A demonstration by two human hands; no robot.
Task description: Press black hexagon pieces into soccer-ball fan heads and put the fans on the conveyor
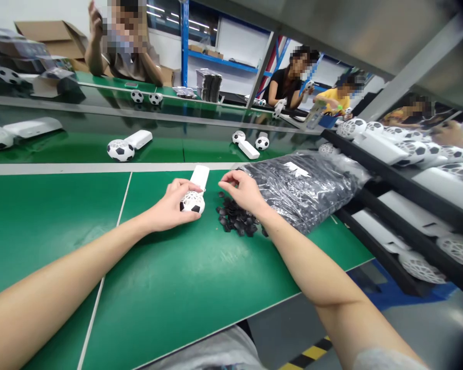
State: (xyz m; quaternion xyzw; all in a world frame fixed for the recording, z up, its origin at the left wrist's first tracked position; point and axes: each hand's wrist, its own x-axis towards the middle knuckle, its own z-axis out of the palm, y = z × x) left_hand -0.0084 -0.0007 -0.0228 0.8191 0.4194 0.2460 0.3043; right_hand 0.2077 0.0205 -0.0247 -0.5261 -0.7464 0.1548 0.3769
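My left hand [173, 205] is closed around the round head of a white football-patterned handheld fan [193, 202], which lies on the green table [170, 288]. The head has a pierced grille on top and black patches on its side; its white handle points away from me. To the right, my right hand [241, 189] hovers with thumb and fingertips pinched together. Whether a small piece sits between them cannot be made out. Under and beside that hand lies a pile of small black pieces [237, 218]. A clear plastic bag [308, 190] full of dark pieces rests just beyond.
Similar fans [120, 150] lie on the green conveyor belt [193, 141] behind a pale rail [69, 168]. At right, black trays [399, 275] hold several more fans. Across the belt, several people sit working. A cardboard box [52, 38] stands at the back left.
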